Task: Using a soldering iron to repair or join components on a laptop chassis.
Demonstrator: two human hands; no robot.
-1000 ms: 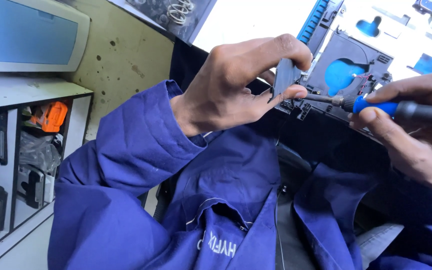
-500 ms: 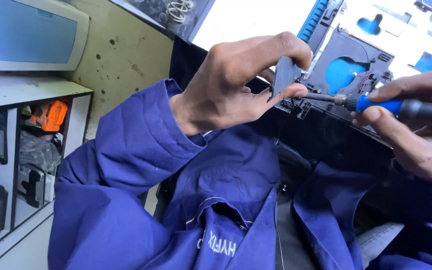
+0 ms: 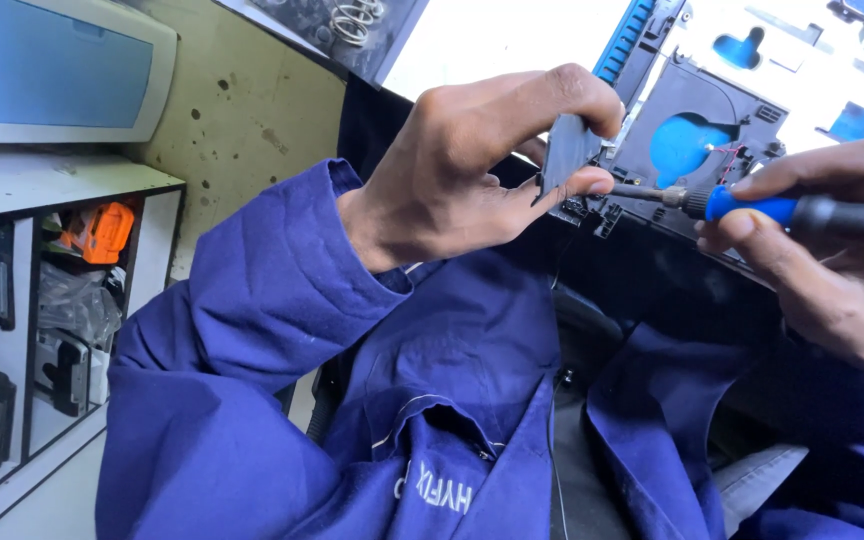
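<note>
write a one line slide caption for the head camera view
Left hand pinches a small grey part while right hand points a blue-handled screwdriver at it.

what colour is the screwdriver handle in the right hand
Blue at the front, black further back on the screwdriver, held in the right hand; head view shows it best.

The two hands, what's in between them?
In the head view, the thin metal shaft of the screwdriver spans the gap from the right hand to the left hand, which pinches a small grey plate.
</note>
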